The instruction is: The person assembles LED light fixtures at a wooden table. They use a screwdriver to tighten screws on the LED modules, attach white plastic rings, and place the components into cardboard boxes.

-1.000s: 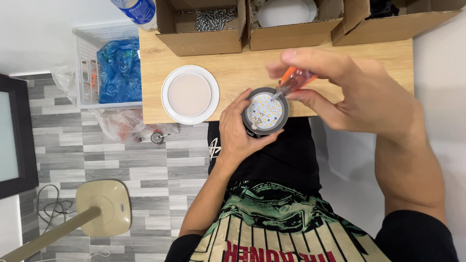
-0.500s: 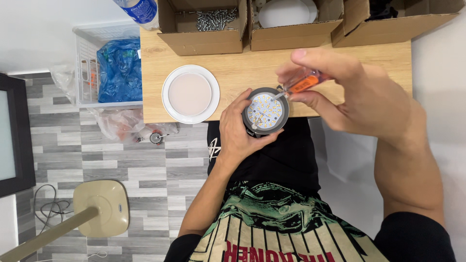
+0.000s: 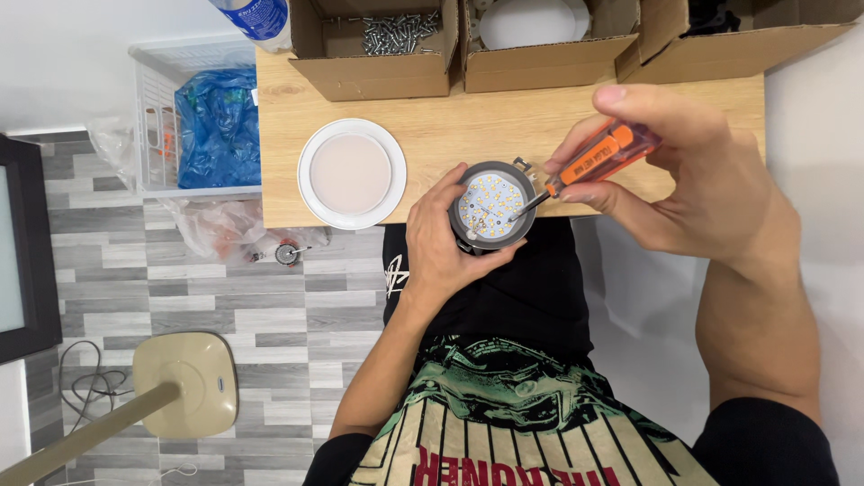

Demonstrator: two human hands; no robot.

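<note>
Your left hand [image 3: 441, 247] grips the lamp [image 3: 493, 205]; your right hand [image 3: 693, 171] pinches the screwdriver [image 3: 589, 162], tip on its LED board. Keep it seated and upright.

Head view — steeply downward, close

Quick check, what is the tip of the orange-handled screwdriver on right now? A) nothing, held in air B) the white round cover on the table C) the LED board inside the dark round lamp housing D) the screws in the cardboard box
C: the right hand angles the orange-handled screwdriver so its tip meets the white LED board in the dark round lamp housing gripped by the left hand.
</note>
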